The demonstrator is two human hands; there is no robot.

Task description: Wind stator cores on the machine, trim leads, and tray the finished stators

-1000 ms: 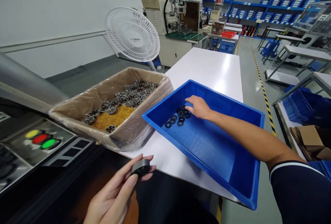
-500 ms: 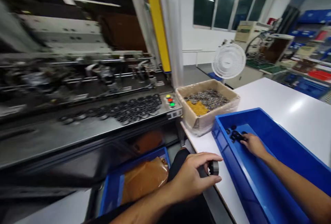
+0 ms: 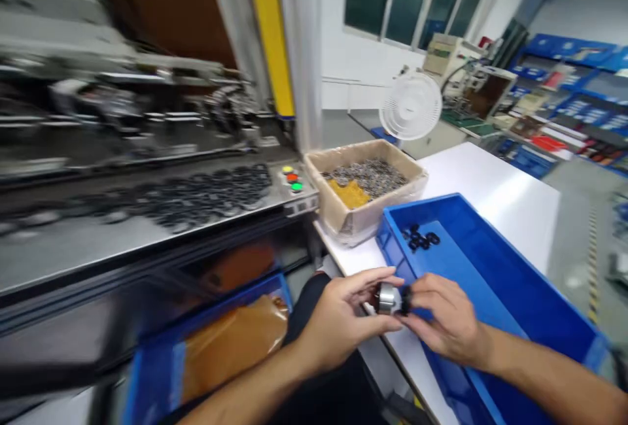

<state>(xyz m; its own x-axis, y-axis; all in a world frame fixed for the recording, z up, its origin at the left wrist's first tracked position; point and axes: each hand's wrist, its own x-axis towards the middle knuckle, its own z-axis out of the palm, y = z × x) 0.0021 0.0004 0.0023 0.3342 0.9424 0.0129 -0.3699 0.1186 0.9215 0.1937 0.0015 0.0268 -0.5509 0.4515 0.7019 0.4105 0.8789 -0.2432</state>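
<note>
My left hand (image 3: 346, 310) is closed around a short metal cylinder (image 3: 387, 299), silvery on its side and dark at the end toward my palm. Right against its other end, my right hand (image 3: 444, 315) pinches a small black ring (image 3: 406, 299). The two parts meet or nearly meet between my fingertips; whether they are joined I cannot tell. Both hands are above the near-left wall of a long blue bin (image 3: 490, 242). In the bin's far-left corner lie several black rings (image 3: 420, 238).
A plastic-lined box (image 3: 338, 216) of small metal and yellow parts stands beyond the bin. On the left, many dark rings (image 3: 210, 196) lie along a machine's metal ledge, near a button box (image 3: 293, 183). Below sits a blue crate with a brown bag (image 3: 235, 340). A white fan (image 3: 411, 106) stands behind.
My right hand has come out of the blue bin with a black ring and met my left hand at the metal cylinder. The view has turned to the right.
</note>
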